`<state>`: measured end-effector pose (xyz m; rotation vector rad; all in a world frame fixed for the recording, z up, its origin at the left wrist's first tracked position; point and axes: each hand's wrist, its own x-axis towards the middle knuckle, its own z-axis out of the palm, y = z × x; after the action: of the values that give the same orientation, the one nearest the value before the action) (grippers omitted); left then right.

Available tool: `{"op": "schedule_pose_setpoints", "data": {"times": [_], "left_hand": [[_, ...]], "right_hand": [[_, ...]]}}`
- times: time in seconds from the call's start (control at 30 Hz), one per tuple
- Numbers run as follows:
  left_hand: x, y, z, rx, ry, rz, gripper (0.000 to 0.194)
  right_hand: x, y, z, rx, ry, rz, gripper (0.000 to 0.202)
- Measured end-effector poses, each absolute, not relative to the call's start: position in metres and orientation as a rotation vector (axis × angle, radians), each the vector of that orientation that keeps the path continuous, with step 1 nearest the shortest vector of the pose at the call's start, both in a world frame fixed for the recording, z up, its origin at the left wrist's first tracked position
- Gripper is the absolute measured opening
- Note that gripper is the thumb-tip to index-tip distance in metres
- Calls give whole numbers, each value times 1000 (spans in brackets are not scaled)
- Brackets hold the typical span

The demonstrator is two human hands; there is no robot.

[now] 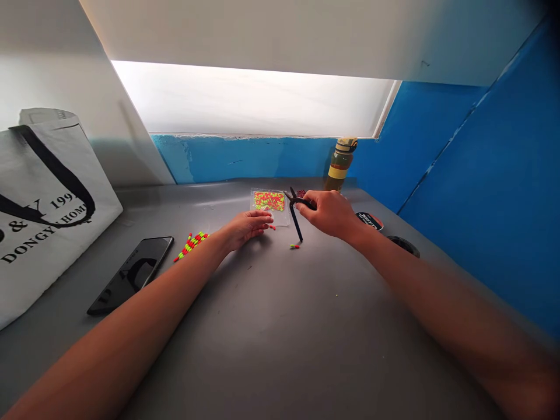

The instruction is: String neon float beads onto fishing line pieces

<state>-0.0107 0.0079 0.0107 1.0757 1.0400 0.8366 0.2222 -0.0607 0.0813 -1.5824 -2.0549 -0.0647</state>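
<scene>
My right hand [330,213] grips one handle of a pair of black-handled pliers [296,222]; the other handle hangs down, spread away from it, and the jaws point up and left. Across from it, my left hand [248,228] is closed, thumb and fingers bent together; what they hold, if anything, is too small to make out. A clear plastic bag [283,219] of red and yellow-green oval beads [269,201] lies just beyond the left fingertips. Small red pieces [272,227] lie beside those fingertips. Below the pliers rests a small green-and-red piece [294,247].
Rows of red and green pieces [190,246] lie left of my left forearm, near a black phone [131,274]. A white bag [56,233] stands at far left. A bottle [339,166], a round black-labelled item [370,220] and a dark ring-shaped object [405,245] are at right.
</scene>
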Motion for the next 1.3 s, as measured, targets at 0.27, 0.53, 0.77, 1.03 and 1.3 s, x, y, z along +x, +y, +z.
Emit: {"op": "schedule_pose_setpoints", "data": {"times": [0.27, 0.53, 0.77, 1.03, 1.3], "left_hand": [[-11, 5, 10, 1159, 1020, 816, 40], [-9, -2, 17, 1195, 1031, 811, 41], [-12, 3, 13, 1191, 989, 788, 43], [-14, 3, 11, 1267, 936, 764, 37], [-15, 4, 9, 1304, 921, 729, 34]], "right_hand": [[231, -40, 73, -1438, -2072, 805, 30], [225, -28, 42, -1244, -1799, 1099, 33], [224, -32, 34, -1467, -2060, 355, 30], [218, -35, 19, -1577, -2307, 248, 33], [218, -40, 18, -1592, -2340, 169, 33]]}}
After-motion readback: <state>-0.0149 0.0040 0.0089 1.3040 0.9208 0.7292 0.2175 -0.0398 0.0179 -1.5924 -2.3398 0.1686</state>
